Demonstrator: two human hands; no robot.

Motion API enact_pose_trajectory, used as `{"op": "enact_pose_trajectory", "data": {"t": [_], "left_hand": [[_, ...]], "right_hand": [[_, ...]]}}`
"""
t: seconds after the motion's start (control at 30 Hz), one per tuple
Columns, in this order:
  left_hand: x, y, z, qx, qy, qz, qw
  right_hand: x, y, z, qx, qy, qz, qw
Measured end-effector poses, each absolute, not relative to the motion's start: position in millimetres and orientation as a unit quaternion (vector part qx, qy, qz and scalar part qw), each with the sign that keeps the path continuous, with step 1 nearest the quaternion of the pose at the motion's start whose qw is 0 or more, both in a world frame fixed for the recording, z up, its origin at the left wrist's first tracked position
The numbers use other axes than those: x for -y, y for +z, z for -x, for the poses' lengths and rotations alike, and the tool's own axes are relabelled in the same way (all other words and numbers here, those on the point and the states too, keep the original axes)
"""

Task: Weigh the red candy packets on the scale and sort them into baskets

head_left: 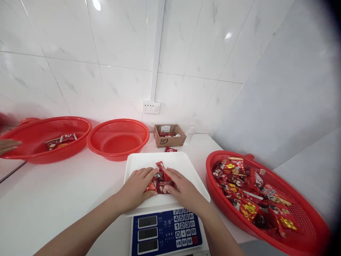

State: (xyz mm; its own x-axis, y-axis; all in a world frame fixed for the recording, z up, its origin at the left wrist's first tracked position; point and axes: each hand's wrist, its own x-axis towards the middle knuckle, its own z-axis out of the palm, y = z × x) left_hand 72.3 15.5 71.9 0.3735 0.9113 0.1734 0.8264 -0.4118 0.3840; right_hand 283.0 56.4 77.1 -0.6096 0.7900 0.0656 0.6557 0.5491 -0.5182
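Note:
Several small red snack packets [163, 187] lie in a pile on the white tray [142, 161] of a digital weighing scale [167, 231]. My left hand [137, 185] holds the pile from the left, its fingers curved over the packets. From the right, my right hand [186, 190] closes on the same packets, with thumb and fingers bent round them. One narrow red packet sticks up between the fingertips. Parts of the packets are hidden under both hands. Below the tray, the scale's blue panel shows its displays and number keys.
A red basket [301, 188] full of assorted snack packets stands at the right. At the back left are a red basket [117, 122] and another [80, 151] holding a few packets; another person's hand [9, 145] is beside it. A cardboard box [170, 143] stands behind the scale.

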Motion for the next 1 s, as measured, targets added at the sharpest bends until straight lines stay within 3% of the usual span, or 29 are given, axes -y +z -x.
{"op": "enact_pose_trajectory", "data": {"t": [0.23, 0.5, 0.8, 1.0], "left_hand": [[-16, 78, -68, -0.550, 0.170, -0.809, 0.118], [-21, 86, -54, -0.543, 0.208, -0.805, 0.119], [-76, 133, -19, -0.643, 0.325, -0.692, -0.043], [-65, 110, -52, -0.557, 0.229, -0.793, 0.092]], "right_hand": [[-65, 72, -286, 0.872, 0.213, 0.431, 0.090], [-63, 70, -286, 0.872, 0.212, 0.431, 0.094], [-65, 67, -286, 0.866, 0.225, 0.436, 0.099], [-65, 67, -286, 0.865, 0.224, 0.436, 0.109]]}}
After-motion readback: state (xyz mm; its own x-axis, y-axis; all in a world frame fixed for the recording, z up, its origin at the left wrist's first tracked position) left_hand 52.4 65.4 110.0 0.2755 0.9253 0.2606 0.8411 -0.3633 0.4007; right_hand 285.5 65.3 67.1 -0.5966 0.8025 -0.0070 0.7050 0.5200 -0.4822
